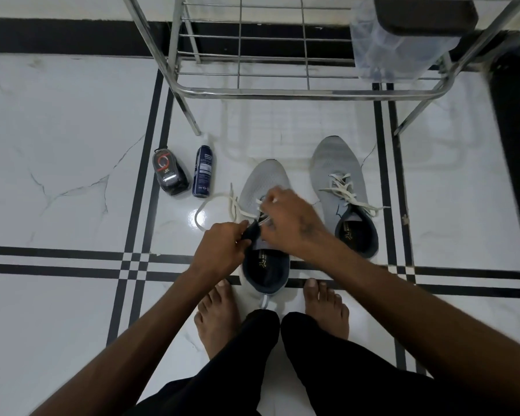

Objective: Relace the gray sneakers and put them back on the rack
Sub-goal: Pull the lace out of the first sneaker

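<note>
Two gray sneakers stand on the tiled floor in front of my bare feet. My left hand [222, 249] grips the dark tongue of the nearer sneaker [264, 181]. Over that shoe's eyelets my right hand [285, 219] pinches the white lace [213, 202], which trails loose in a loop to the left. The other sneaker [339, 175] stands to the right, its white lace threaded but loose. The steel shoe rack [282, 93] rises just beyond the shoes, its lower shelf bare in the middle.
A dark blue spray can [203, 171] and a black shoe-polish pack [168, 172] stand on the floor left of the sneakers. On the rack's right end sits a clear plastic bag [394, 46] under a dark object [424, 15].
</note>
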The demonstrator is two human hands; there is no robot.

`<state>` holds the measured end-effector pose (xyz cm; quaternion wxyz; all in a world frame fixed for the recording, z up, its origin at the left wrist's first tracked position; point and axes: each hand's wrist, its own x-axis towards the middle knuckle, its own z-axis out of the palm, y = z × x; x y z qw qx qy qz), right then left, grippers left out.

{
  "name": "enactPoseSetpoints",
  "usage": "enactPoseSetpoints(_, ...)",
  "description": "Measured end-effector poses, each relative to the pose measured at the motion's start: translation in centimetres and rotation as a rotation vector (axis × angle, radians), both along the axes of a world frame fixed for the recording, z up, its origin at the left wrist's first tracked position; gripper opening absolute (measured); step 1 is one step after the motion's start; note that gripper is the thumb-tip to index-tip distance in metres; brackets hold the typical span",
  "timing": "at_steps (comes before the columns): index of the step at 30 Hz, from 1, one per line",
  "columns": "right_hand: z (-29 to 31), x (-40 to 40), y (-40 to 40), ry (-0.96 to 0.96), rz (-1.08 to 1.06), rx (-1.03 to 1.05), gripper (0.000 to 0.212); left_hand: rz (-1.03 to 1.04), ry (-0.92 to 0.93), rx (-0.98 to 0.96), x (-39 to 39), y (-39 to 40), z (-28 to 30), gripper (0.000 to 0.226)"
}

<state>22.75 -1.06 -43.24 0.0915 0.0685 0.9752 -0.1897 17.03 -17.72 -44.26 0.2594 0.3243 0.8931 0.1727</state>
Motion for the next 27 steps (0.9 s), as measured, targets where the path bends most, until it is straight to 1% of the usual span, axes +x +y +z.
enactPoseSetpoints(1,-0.4,-0.3,-0.6,-0.035,0.092,0.055,0.029,0.004,-0.004,0.0,-0.1,0.0,-0.1,0.022)
enactPoseSetpoints(2,-1.0,-0.7,-0.8,-0.056,0.139,0.12,0.025,0.006,-0.011,-0.001,-0.1,0.0,-0.1,0.019)
enactPoseSetpoints(4,-1.4,-1.3,-0.3,-0.051,0.168,0.184,0.016,0.01,-0.034,0.013,0.1,-0.1,-0.2,0.02)
enactPoseSetpoints(6,-1.0,-1.5,0.6,-0.045,0.131,0.17,0.007,0.028,-0.047,0.023,0.1,-0.2,-0.1,0.021)
enactPoseSetpoints(7,-0.4,-1.3,1.3,-0.023,0.015,0.118,0.006,0.035,-0.047,0.027,0.0,-0.3,-0.2,0.021)
enactPoseSetpoints(9,0.3,-0.8,3.6,0.071,-0.315,0.069,0.016,0.045,-0.042,0.036,0.0,-0.4,-0.2,0.026)
enactPoseSetpoints(10,0.1,-0.5,4.6,0.088,-0.417,0.065,0.018,0.043,-0.039,0.035,-0.1,-0.4,-0.2,0.029)
enactPoseSetpoints(11,0.0,-0.2,5.1,0.04,-0.422,0.096,0.017,0.038,-0.031,0.032,-0.1,-0.4,-0.2,0.031)
enactPoseSetpoints(12,0.0,0.1,5.1,-0.035,-0.379,0.118,0.018,0.027,-0.018,0.029,0.0,-0.3,-0.1,0.033)
enactPoseSetpoints(13,0.0,0.5,4.7,-0.094,-0.319,0.099,0.026,0.011,-0.005,0.025,0.1,-0.3,-0.1,0.033)
enactPoseSetpoints(14,-0.1,0.6,4.1,-0.088,-0.258,0.053,0.037,-0.002,0.006,0.021,0.1,-0.1,0.0,0.034)
enactPoseSetpoints(15,-0.2,0.6,3.4,-0.041,-0.195,0.004,0.043,-0.011,0.013,0.019,0.1,0.0,0.1,0.035)
enactPoseSetpoints(16,-0.2,0.4,2.6,0.018,-0.127,-0.043,0.041,-0.014,0.014,0.019,0.1,0.0,0.0,0.036)
enactPoseSetpoints(17,-0.3,0.2,1.9,0.028,-0.033,-0.06,0.035,-0.01,0.01,0.023,0.0,0.0,0.0,0.037)
enactPoseSetpoints(19,-1.0,-0.5,0.8,-0.017,0.167,0.017,0.024,0.0,0.005,0.021,-0.1,-0.1,-0.2,0.039)
enactPoseSetpoints(21,-1.3,-1.0,0.5,-0.063,0.235,0.071,0.017,0.008,-0.012,0.013,-0.1,-0.2,-0.4,0.037)
enactPoseSetpoints(22,-1.2,-1.1,0.7,-0.046,0.196,0.071,0.01,0.016,-0.023,0.015,0.0,-0.3,-0.5,0.034)
enactPoseSetpoints(23,-1.0,-1.1,1.2,-0.018,0.09,0.05,0.005,0.026,-0.032,0.018,-0.1,-0.4,-0.6,0.031)
enactPoseSetpoints(26,-0.8,-0.3,3.6,0.076,-0.476,-0.073,0.013,0.065,-0.057,0.029,-0.2,-0.7,-1.1,0.035)
enactPoseSetpoints(27,-1.0,0.1,4.3,0.097,-0.601,-0.111,0.014,0.066,-0.064,0.028,-0.3,-0.8,-1.2,0.036)
